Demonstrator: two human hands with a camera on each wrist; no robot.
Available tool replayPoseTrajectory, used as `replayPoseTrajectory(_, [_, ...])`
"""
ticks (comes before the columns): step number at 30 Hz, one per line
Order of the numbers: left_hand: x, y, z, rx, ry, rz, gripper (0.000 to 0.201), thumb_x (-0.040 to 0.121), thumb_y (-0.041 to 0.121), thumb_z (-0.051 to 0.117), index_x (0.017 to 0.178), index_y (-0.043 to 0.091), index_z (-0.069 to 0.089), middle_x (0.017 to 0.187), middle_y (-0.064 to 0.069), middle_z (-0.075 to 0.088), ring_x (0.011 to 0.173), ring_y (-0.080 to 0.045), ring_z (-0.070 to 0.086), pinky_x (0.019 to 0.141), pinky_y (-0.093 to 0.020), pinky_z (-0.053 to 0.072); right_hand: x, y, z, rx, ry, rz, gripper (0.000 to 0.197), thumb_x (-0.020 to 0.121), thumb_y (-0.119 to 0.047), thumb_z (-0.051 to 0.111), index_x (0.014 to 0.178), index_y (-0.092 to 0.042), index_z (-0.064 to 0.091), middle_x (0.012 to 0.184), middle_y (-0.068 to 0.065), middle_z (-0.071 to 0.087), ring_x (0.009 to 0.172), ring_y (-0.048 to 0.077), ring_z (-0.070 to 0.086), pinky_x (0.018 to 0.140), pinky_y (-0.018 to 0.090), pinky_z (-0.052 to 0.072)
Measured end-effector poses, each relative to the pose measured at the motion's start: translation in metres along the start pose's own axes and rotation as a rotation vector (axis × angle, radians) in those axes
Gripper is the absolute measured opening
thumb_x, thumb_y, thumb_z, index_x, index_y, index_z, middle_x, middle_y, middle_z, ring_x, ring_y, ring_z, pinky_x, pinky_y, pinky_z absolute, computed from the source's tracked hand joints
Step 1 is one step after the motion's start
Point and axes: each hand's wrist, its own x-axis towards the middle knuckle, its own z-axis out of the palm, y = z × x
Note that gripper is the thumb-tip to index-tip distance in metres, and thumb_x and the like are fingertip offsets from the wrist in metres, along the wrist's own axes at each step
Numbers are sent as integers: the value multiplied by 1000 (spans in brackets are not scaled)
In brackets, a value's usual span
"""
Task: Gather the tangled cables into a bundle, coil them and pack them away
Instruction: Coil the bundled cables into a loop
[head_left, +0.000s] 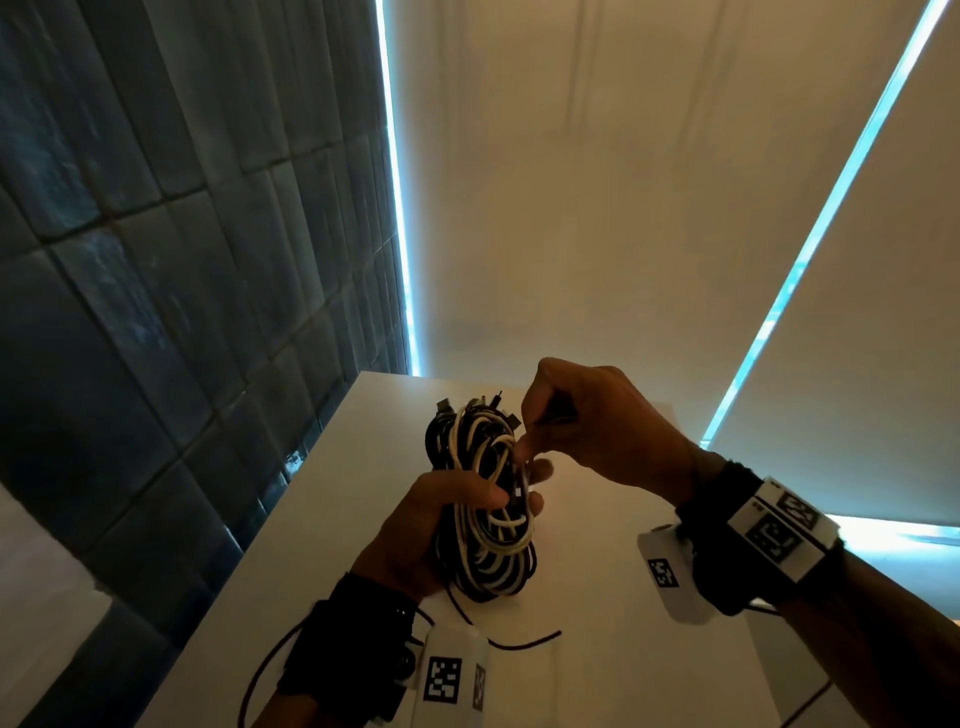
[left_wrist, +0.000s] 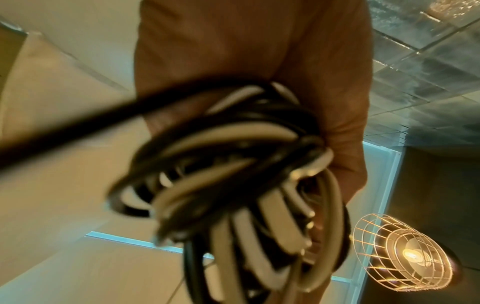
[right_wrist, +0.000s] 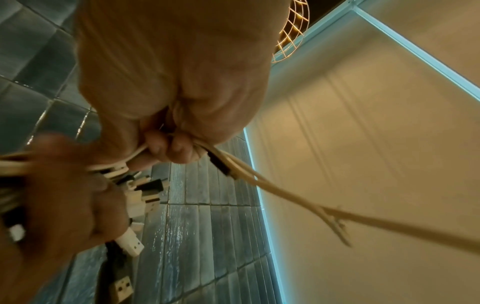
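Black and cream strands wound together make up the cable bundle (head_left: 483, 499), a loose hank held upright above the white table (head_left: 597, 649) in front of the person. The left hand (head_left: 441, 525) grips it round the waist, fingers curled over the front of the loops and thumb behind, so the coil bulges above and below the fist. Just above that grip, the right hand (head_left: 582, 415) is clenched on a few strands near the top of the hank; the right wrist view shows cream strands (right_wrist: 259, 176) and one dark cord pinched under the curled fingers and running out taut beyond them. A cluster of plugs (right_wrist: 140, 197) sticks out past the left fist at the bundle's upper end. Below the grip, a single black tail (head_left: 498, 639) trails from the bottom of the hank and lies on the table.

The cables look light and limp, with smooth jackets that could slide over one another, so the loops would likely spring apart if the waist grip loosened. The best hold is probably at the middle, squeezing all loops at once, while the free ends are wrapped round that waist. The plugs are the stiff, snag-prone parts and are better left clear of the fist.
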Motion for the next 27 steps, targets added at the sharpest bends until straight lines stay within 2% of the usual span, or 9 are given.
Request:
replayPoseTrajectory(3, [0, 3, 3, 36, -78, -5, 34, 58, 8, 78, 90, 11, 68, 85, -5, 62, 75, -17, 63, 67, -28, 53, -1, 4, -7, -19, -20, 31, 24, 72, -7, 81, 80, -2, 59, 66, 15, 64, 46, 7, 50, 45, 15, 39])
replayPoseTrajectory(6, [1, 4, 5, 135, 5, 34, 23, 59, 8, 73, 81, 11, 68, 75, -6, 59, 68, -16, 60, 63, -28, 52, -3, 12, -16, 6, -112, 77, 19, 74, -16, 79, 81, -4, 65, 67, 10, 67, 53, 14, 56, 50, 21, 44])
replayPoseTrajectory(9, [1, 7, 2, 130, 80, 68, 16, 57, 9, 72, 72, 11, 66, 71, -6, 56, 64, -18, 56, 60, -28, 51, -11, 26, -27, 162, -163, 124, 11, 86, -13, 68, 86, -2, 70, 60, 10, 60, 49, 12, 49, 49, 18, 39])
replayPoseTrajectory(13, [3, 10, -4, 58, 140, 133, 14, 56, 8, 73, 68, 13, 68, 70, -5, 57, 64, -16, 56, 58, -26, 51, -33, 43, -24, 372, -65, 258, 21, 89, -20, 60, 95, -3, 72, 65, 10, 55, 51, 16, 37, 45, 24, 29])
replayPoseTrajectory(17, [7, 9, -8, 1, 225, 163, 8, 65, 5, 67, 64, 13, 70, 66, -6, 60, 57, -16, 59, 53, -26, 51, -49, 49, -10, 456, 3, 386, 15, 90, -10, 59, 86, -4, 71, 59, -1, 58, 49, 13, 40, 46, 25, 33])
replayPoseTrajectory(19, [7, 5, -10, -21, 240, 157, 8, 66, 6, 68, 62, 14, 70, 65, -6, 60, 55, -15, 59, 51, -25, 51, -52, 48, -4, 449, 113, 453, 15, 91, -8, 59, 84, -2, 70, 59, 1, 59, 49, 13, 41, 45, 24, 35])
replayPoseTrajectory(21, [9, 0, -10, -36, 227, 147, 9, 61, 9, 75, 64, 14, 68, 65, -5, 59, 55, -15, 59, 51, -26, 50, -51, 44, 6, 490, 311, 506, 13, 90, -9, 61, 84, 0, 69, 65, 8, 61, 48, 13, 40, 43, 22, 34])
replayPoseTrajectory(24, [18, -10, -10, -73, 264, 166, 24, 63, 15, 81, 76, 13, 61, 68, -4, 55, 59, -14, 58, 51, -27, 50, -47, 24, 29, 565, 550, 473, 10, 89, -11, 64, 84, -2, 66, 66, 7, 63, 44, 8, 43, 41, 20, 36])
replayPoseTrajectory(27, [24, -15, -14, -134, 266, 179, 39, 65, 31, 80, 90, 11, 57, 78, -9, 55, 65, -20, 59, 57, -32, 53, -42, -3, 59, 399, 482, 329, 7, 86, -13, 67, 83, -8, 68, 69, 2, 67, 48, 1, 53, 46, 16, 43])
